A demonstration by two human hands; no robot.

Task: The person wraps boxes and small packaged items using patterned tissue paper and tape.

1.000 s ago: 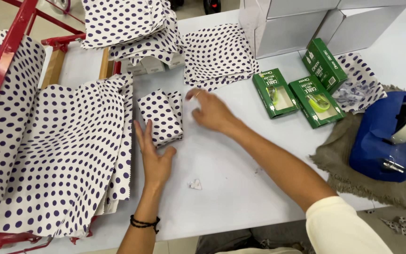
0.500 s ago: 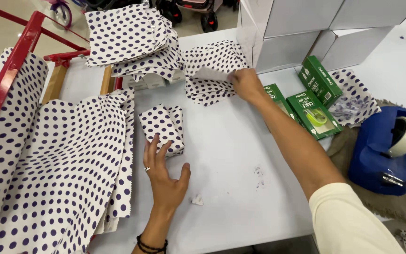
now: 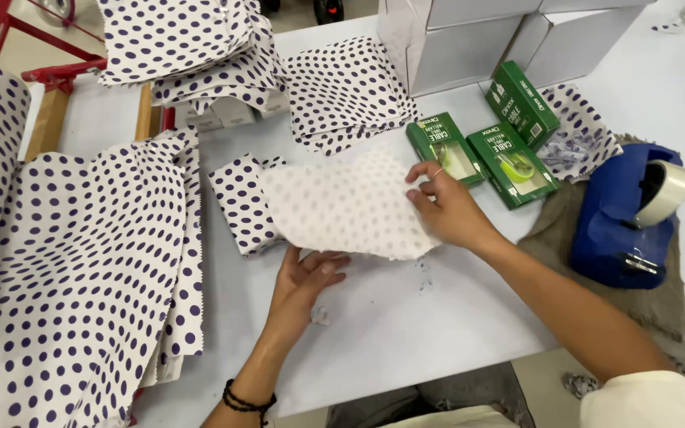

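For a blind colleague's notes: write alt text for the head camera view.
The right hand pinches a pale sheet of paper, dots showing faintly, over a white table, while the left hand lies flat beneath it beside a dotted wrapped box. Three green boxes and a blue tape dispenser sit to the right.

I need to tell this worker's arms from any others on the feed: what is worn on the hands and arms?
Both hands are bare, no gloves. The left hand has a bare forearm with a thin black band around the wrist. The right hand has a thin ring on one finger; its forearm is bare up to a short cream sleeve.
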